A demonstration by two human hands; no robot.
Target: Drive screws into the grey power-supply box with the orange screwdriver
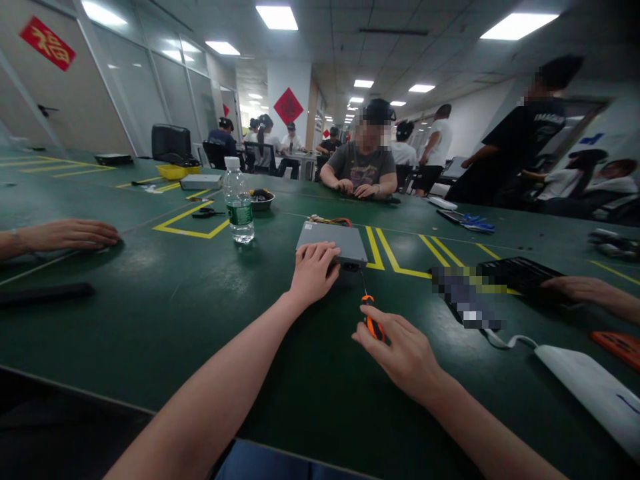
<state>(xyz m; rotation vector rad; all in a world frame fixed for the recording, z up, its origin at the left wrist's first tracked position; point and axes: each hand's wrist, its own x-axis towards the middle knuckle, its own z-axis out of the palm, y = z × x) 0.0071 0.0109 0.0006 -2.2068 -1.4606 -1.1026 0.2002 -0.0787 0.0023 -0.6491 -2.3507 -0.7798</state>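
A flat grey power supply (345, 239) lies on the green table, with a bundle of coloured wires (330, 221) at its far side. My left hand (315, 272) is closed over its near left part, fingers on the top face and thumb by the front face. A black socket (350, 267) shows on that front. In my right hand (403, 350) is a screwdriver (371, 319) with an orange and black handle, held between thumb and fingers. Its thin shaft points up to the near right corner of the power supply; whether the tip touches a screw is too small to tell.
A water bottle (239, 203) stands left of the power supply, before a metal bowl (262, 200). To the right lie a phone (465, 297), a black keyboard (520, 275) and a white power bank (585, 387). Other people's hands (70, 235) rest at both sides; a person sits opposite.
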